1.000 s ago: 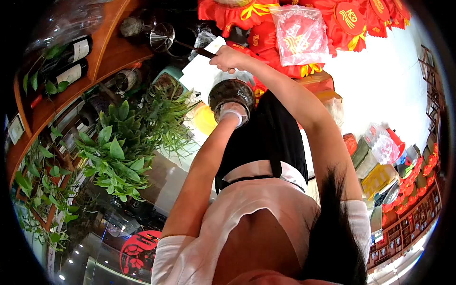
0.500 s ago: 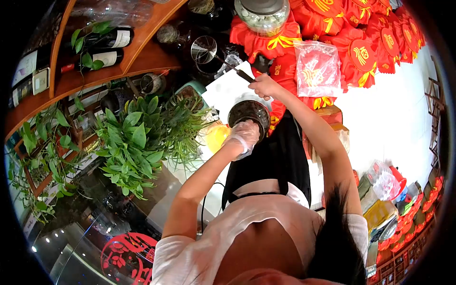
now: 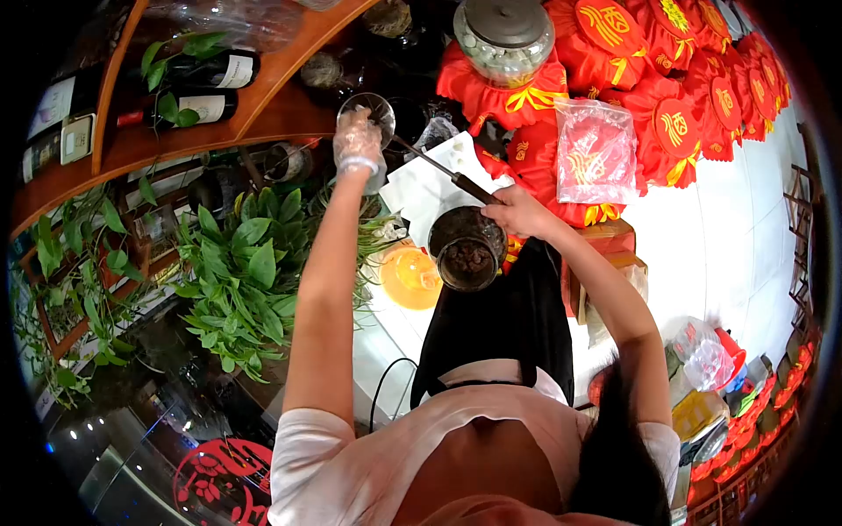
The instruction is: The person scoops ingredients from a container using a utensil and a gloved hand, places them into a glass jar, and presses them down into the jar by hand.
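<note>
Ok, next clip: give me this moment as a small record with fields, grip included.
left hand: clear glove, at the round metal head of a long tool; grip unclear
right hand: ungloved, grip closed on the tool's dark handle
vessel: dark jar, open, dark lumps inside
beside the jar: white sheet, round yellow item
surroundings: leafy plants, lidded glass jar, red-wrapped containers, clear bag
</note>
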Demonstrator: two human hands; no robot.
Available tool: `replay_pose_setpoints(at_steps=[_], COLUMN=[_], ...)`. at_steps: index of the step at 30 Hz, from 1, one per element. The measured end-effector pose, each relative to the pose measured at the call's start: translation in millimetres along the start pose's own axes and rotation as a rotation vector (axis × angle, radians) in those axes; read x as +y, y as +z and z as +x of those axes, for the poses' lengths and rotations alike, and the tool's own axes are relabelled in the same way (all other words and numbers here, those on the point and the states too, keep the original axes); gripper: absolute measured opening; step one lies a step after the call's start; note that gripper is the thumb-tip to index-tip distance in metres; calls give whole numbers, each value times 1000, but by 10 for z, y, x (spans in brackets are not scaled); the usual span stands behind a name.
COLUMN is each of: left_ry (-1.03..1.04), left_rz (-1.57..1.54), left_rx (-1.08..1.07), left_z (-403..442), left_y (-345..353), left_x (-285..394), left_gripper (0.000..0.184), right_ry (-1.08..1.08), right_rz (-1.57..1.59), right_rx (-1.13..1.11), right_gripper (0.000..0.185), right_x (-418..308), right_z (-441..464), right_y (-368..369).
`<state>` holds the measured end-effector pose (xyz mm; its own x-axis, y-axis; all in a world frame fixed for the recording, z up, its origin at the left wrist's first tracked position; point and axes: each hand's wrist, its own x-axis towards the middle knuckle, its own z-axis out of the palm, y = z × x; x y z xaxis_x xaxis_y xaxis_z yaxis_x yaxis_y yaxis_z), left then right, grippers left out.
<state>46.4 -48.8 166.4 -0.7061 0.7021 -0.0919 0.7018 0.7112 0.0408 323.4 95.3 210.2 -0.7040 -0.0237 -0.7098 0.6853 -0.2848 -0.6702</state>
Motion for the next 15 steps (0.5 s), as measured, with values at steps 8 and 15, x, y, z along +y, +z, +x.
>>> replay_pose_setpoints(at_steps=[8,15], left_ry=[355,214], left_rz=[491,366], left_rx=[-395,-277], left_z=[209,297], left_y=[-215,-61], left_x=[165,-13], left_gripper=[22,16], right_ry=[-53,-6], right_rz=[-73,-13], right_rx=[21,5], right_gripper=[26,26], right_x=[-74,-24], right_z=[-274,-217], right_y=[-14,-5])
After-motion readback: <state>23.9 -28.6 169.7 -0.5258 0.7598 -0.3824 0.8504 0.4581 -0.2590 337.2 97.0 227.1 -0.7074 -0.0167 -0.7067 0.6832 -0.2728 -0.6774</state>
